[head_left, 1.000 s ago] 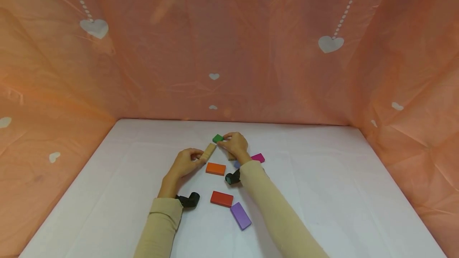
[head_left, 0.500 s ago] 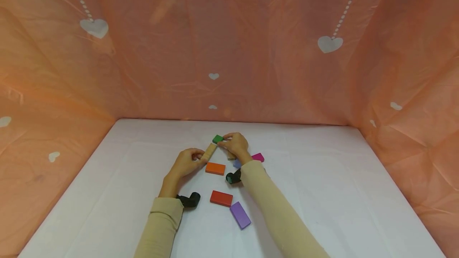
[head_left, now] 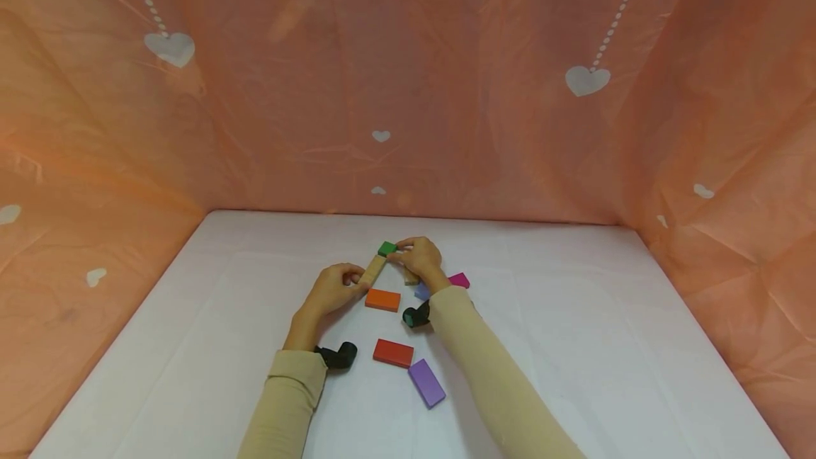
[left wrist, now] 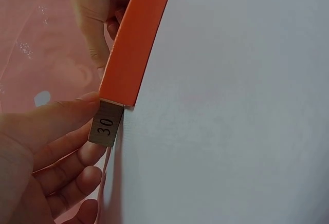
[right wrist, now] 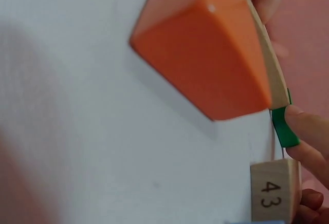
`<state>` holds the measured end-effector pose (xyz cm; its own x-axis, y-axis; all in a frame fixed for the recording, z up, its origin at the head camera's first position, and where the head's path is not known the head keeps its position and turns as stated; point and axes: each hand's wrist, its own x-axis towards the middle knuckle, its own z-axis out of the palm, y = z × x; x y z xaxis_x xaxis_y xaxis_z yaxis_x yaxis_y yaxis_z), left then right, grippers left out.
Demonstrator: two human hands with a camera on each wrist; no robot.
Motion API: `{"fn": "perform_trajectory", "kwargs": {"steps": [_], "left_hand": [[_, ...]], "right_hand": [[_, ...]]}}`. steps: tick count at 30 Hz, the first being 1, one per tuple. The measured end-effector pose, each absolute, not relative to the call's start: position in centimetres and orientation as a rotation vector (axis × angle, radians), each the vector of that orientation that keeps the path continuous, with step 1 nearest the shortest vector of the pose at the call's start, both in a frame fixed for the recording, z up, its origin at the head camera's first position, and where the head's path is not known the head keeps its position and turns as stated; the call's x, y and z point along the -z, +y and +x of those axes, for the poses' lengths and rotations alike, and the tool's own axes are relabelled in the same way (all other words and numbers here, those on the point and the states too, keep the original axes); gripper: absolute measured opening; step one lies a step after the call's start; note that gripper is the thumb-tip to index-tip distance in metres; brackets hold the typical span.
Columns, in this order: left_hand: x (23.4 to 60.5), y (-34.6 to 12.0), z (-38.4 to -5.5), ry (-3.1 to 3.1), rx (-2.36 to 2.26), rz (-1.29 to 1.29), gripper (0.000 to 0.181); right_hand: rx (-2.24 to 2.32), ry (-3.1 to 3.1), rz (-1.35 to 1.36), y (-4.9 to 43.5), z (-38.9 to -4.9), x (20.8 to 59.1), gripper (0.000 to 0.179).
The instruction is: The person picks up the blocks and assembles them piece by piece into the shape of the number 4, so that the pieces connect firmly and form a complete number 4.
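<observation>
Head view: right hand [head_left: 417,257] pinches green block [head_left: 387,248] at its fingertips, left hand [head_left: 330,287] a wooden block [head_left: 372,270]; only left wrist shows its "30" [left wrist: 105,126].

You are in a draped booth [head_left: 739,105]; you cannot tell what building surrounds it. Orange sheeting [head_left: 287,105] with pale hearts [head_left: 171,50] hangs beyond and either side of your fingers [left wrist: 67,170], above a white counter [head_left: 574,346].
</observation>
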<state>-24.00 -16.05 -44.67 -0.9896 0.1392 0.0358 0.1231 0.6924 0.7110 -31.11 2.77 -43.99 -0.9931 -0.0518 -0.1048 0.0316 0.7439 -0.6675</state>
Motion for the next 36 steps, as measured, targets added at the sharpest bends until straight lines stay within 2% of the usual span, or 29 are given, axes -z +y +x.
{"fn": "perform_trajectory", "kwargs": {"steps": [36], "left_hand": [[44.84, -15.62, -24.05, 2.859, -1.235, 0.237, 0.027]], "right_hand": [[1.110, 2.786, -0.115, 3.06, -31.04, 44.20, 0.036]]}}
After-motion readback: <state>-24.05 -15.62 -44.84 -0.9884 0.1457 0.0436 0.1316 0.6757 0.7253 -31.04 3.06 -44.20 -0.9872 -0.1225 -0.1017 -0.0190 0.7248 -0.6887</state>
